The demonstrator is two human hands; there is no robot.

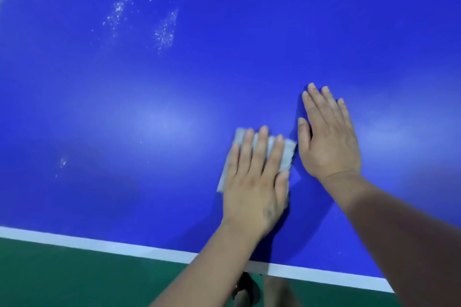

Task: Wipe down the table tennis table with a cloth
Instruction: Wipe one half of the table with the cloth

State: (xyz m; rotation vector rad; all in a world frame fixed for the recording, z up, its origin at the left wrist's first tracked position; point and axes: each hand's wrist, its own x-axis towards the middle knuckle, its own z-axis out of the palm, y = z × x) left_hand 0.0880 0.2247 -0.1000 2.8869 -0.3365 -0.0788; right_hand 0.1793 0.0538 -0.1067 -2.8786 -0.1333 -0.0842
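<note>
Blue table [249, 45] fills most of the view. Near edge has a white line [99, 244] running across at the bottom, green floor [62, 279] below it. Another white edge strip just visible at far top left corner. Wide bare blue surface ahead and to both sides of the hands.

Left hand [252, 182]: fingers straight and slightly spread, palm down, pressing flat on a small grey cloth [287, 154]. Not curled round it, just pressing. Cloth lies on the table a bit in from the near edge, poking out past the fingertips and on both sides of the hand.

Right hand [326, 134]: flat, fingers straight and close together, resting on bare table just beside the cloth, holding nothing.

White specks [164, 30] in patches at upper left, well apart from the cloth; a smaller patch [62, 162] left of it.
</note>
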